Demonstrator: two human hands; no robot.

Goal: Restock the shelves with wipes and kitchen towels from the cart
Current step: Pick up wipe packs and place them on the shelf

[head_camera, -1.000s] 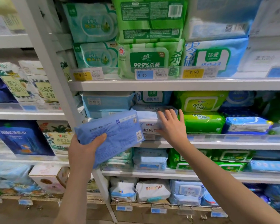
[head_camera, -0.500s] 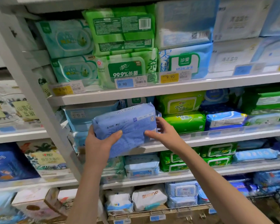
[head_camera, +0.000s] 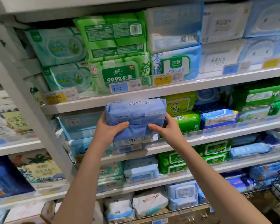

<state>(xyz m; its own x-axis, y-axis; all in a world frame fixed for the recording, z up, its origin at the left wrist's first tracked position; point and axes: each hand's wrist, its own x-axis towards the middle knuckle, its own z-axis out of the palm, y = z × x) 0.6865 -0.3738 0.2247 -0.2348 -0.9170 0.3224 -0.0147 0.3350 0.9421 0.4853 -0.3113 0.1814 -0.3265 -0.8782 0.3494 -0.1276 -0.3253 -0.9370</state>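
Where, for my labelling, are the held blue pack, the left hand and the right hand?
blue pack (head_camera: 136, 113): head view, upper front face.
left hand (head_camera: 108, 130): head view, back of hand.
right hand (head_camera: 167, 129): head view, back of hand.

Left hand and right hand raised, fingers curled

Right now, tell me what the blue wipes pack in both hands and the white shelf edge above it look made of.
Blue wipes pack: soft plastic film, matte, wrinkled and dented where gripped. White shelf edge: likely painted metal, smooth, flat, faint sheen; unconfirmed.
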